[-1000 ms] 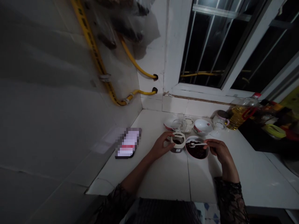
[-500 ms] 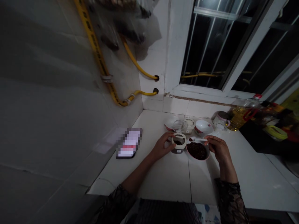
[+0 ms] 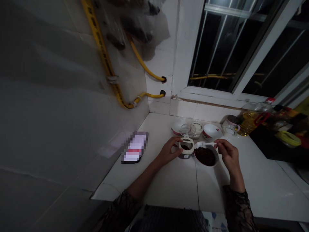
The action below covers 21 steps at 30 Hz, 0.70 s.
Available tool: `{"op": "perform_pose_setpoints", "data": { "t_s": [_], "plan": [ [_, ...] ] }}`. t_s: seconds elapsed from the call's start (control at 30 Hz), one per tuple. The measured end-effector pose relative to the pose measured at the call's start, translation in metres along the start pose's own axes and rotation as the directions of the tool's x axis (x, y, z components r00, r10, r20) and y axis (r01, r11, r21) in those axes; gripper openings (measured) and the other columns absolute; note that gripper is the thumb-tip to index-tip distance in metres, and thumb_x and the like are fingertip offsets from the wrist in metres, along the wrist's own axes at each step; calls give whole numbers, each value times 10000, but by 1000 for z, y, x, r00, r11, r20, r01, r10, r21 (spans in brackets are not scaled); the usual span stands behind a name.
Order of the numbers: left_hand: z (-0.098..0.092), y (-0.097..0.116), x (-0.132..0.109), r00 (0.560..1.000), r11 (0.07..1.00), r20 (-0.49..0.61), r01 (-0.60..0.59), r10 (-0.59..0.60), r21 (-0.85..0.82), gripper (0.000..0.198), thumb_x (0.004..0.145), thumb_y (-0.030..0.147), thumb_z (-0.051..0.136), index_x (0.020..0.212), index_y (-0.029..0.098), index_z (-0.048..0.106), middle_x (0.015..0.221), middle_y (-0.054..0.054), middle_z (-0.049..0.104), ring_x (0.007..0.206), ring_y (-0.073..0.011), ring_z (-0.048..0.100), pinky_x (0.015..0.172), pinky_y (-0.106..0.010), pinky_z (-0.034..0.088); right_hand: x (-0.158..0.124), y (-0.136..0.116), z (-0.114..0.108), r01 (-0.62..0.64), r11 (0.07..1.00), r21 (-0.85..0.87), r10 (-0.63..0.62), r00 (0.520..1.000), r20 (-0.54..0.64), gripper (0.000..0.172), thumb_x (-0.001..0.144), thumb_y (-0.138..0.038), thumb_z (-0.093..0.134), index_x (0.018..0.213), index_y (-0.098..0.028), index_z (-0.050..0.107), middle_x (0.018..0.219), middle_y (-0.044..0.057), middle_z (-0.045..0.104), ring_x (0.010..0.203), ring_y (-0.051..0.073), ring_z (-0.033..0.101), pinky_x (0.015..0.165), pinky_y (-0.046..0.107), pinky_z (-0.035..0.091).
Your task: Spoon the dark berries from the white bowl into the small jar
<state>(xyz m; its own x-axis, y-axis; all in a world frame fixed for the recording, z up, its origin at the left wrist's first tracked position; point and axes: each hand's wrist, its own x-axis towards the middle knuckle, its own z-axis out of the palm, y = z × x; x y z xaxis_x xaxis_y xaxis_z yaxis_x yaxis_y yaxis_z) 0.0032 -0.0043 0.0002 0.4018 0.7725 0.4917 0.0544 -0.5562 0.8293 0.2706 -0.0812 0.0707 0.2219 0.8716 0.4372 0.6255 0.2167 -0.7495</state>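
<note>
My left hand [image 3: 171, 149] grips the side of a small seasoning jar [image 3: 186, 155] with a pale rim. Its clear lid [image 3: 188, 130] is flipped up at the back, and some dark stuff lies inside. Just right of the jar stands a bowl [image 3: 213, 162] holding a dark reddish-brown, crumbly food [image 3: 204, 156]. Between the fingertips of my right hand [image 3: 228, 154] is the handle of a small white spoon [image 3: 209, 143]. The spoon reaches left over the bowl's far rim; whether anything is on it I cannot make out.
Behind stand a white bowl [image 3: 212, 131], a second pale jar [image 3: 197, 128] and another dish [image 3: 177, 126]. At right are a glass jar [image 3: 230, 125], an oil bottle [image 3: 249, 122] and a dark box [image 3: 262, 141]. A phone [image 3: 135, 147] leans by the left wall.
My right hand and the spoon have shifted slightly right, and the spoon's dark load no longer shows clearly. My left hand stays on the jar. The whole view has moved a little.
</note>
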Motion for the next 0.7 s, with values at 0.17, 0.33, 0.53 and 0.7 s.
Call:
{"op": "perform_pose_setpoints", "data": {
  "t_s": [0.17,0.33,0.53,0.7],
  "plan": [
    [0,0,0,1000,1000,3,5,-5,-17,318,850,349,663,1134,221,602,1250,-109,616,1199,-263,581,862,-340,541,5,17,-6,8,975,-223,16,995,102,243,844,-365,476,855,-226,674,715,43,683,682,213,617,698,315,443],
    [-1,2,0,1000,999,-3,19,-20,-25,318,844,344,670,1131,223,607,1275,-107,606,1205,-261,579,860,-334,539,3,12,13,3,980,-201,45,972,232,267,856,-370,453,846,-236,683,716,38,698,685,217,625,682,310,433],
    [-1,0,0,1000,1000,-10,7,-7,-20,321,837,347,679,1123,216,615,1272,-115,610,1195,-264,585,857,-336,542,3,8,9,-117,993,-23,119,948,295,294,813,-421,493,785,-204,689,628,22,670,631,192,584,649,291,421],
    [-1,-1,0,1000,1000,1,11,-11,-21,321,841,334,674,1131,216,605,1270,-109,614,1194,-257,589,867,-335,539,5,9,8,-219,976,4,207,928,309,301,738,-451,536,751,-193,691,583,10,665,577,170,541,610,281,393]
  ]
}}
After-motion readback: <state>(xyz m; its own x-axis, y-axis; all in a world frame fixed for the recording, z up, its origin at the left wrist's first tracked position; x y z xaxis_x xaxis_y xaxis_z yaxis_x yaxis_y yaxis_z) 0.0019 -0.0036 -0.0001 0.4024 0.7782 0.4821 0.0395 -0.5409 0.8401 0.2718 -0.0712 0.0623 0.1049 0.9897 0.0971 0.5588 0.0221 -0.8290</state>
